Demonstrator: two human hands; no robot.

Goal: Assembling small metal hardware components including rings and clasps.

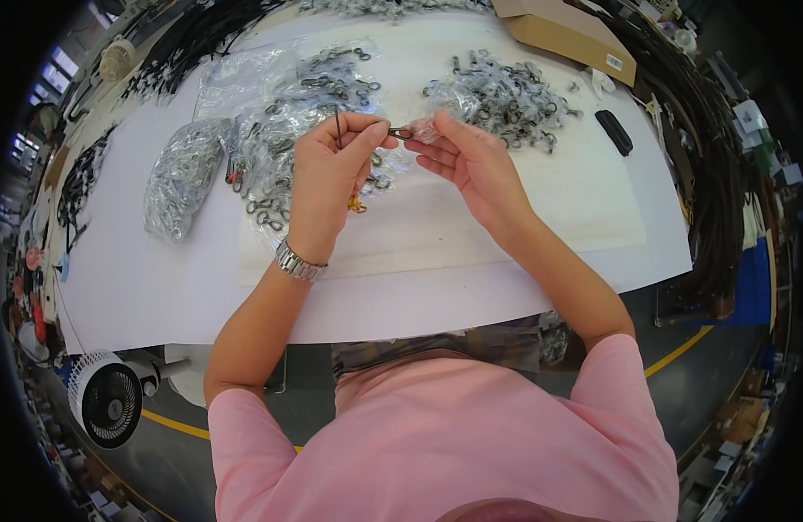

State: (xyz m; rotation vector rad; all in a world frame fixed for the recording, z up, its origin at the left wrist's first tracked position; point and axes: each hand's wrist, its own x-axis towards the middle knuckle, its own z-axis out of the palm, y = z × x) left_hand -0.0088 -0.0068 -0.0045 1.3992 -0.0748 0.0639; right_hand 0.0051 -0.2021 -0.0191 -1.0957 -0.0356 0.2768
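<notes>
My left hand (336, 161), with a metal watch (299, 263) at its wrist, pinches one end of a small dark metal clasp (401, 133). A thin dark pointed tool (338, 128) sticks up from the same hand, and something yellow-orange (356, 204) shows below its palm; I cannot tell whether they are one thing. At the clasp's other end, my right hand (475, 165) grips a crumpled clear plastic wrapper (425, 130) between thumb and fingers. Left of and behind my hands lies a pile of bagged metal clasps (267, 170). Another pile of clasps (515, 100) spreads behind my right hand.
A full clear plastic bag (186, 178) lies on the white table (140, 287) at left. Farther right are a black oblong object (614, 132) and an open cardboard box (571, 35). Dark cords (715, 165) hang along the right edge. A fan (110, 400) stands low at left.
</notes>
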